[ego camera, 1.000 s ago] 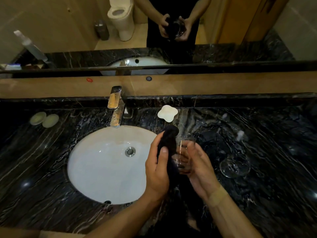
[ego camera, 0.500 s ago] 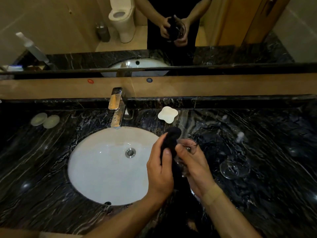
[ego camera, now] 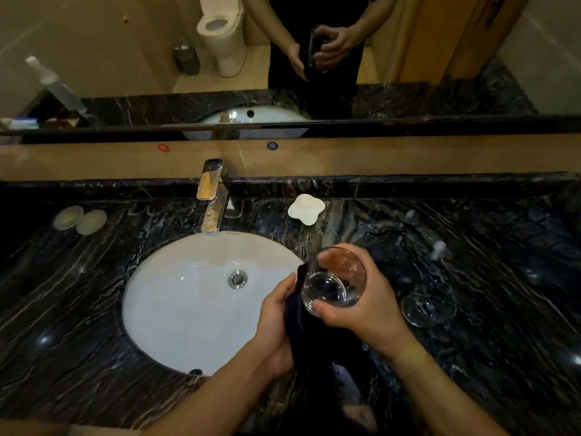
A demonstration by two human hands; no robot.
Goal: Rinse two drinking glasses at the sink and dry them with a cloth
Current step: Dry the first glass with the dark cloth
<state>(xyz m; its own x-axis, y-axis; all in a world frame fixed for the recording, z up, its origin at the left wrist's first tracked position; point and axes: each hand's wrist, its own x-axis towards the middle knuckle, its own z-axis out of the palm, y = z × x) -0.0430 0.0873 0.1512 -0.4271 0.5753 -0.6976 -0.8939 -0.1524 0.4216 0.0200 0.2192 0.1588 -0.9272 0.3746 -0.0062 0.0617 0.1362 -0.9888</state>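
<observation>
Right hand (ego camera: 371,297) wrapped round the glass (ego camera: 334,280), grip closed on its wall, glass tipped on its side over the surface by the sink (ego camera: 176,297), long axis toward the camera. Left hand (ego camera: 276,313) just beside it, pinching the dark cloth (ego camera: 305,332) against the glass's left flank. Second glass (ego camera: 429,305) set down at right

Clear glass (ego camera: 334,284) tilted, held over counter, dark cloth (ego camera: 309,335) beside it, second glass (ego camera: 428,305) on counter
</observation>
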